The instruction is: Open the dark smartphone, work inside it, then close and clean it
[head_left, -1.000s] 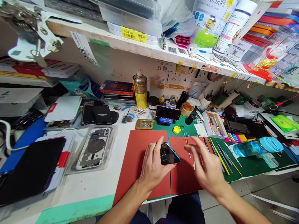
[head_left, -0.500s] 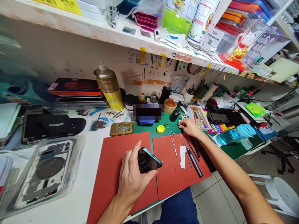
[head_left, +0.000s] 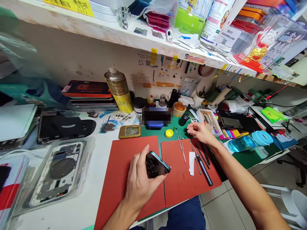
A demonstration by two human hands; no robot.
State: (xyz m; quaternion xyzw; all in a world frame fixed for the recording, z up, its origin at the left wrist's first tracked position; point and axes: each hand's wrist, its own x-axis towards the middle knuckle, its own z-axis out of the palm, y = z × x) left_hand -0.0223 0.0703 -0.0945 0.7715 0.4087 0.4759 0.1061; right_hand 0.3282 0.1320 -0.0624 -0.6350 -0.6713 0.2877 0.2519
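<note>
My left hand (head_left: 140,179) grips a smartphone (head_left: 156,166) by its edges, tilted above the red mat (head_left: 120,179), with its dark glossy face and bottom edge showing. Out past the mat's far right corner is my right hand (head_left: 201,132), its fingers drawn together near a small black bottle (head_left: 184,119); anything between the fingertips is too small to make out. Between the hands, tweezers (head_left: 181,148), a white strip (head_left: 191,163), a dark screwdriver (head_left: 204,171) and a thin metal pick (head_left: 199,166) lie on the mat. A yellow cap (head_left: 169,133) sits behind the tweezers.
An open parts tin (head_left: 129,131) lies behind the mat. A spray can (head_left: 119,91) stands at the back, under the overhanging shelf (head_left: 115,41). A bagged phone housing (head_left: 57,172) lies left. Farther right are a tool box (head_left: 209,123) and a blue water bottle (head_left: 249,141).
The view has shifted, so the scene sits farther right. My right hand has drawn back slightly at the mat's far edge. My left hand keeps the smartphone in nearly the same pose.
</note>
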